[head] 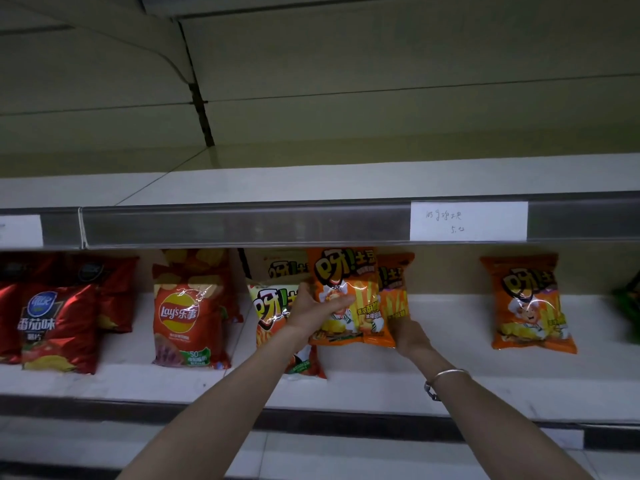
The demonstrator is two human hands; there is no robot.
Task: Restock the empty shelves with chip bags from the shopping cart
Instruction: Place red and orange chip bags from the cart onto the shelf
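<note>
- Standing a bag (363,306) upright below the label (468,221), front outward.
- Left hand (311,313) clamped its edge for balance.
- Right hand (410,336) propped its corner; grip hidden.

Right hand (408,336): fingers out of sight behind the orange bag (349,296) | green bag (628,306): sliced off by the right edge | price label (468,221): scrawl too faint to read | second label (19,231): cut by the left edge

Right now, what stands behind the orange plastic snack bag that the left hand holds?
Another orange bag of the same kind shows past its right edge, and a brown cardboard box past its upper left. The held bag covers whatever is directly behind.
</note>
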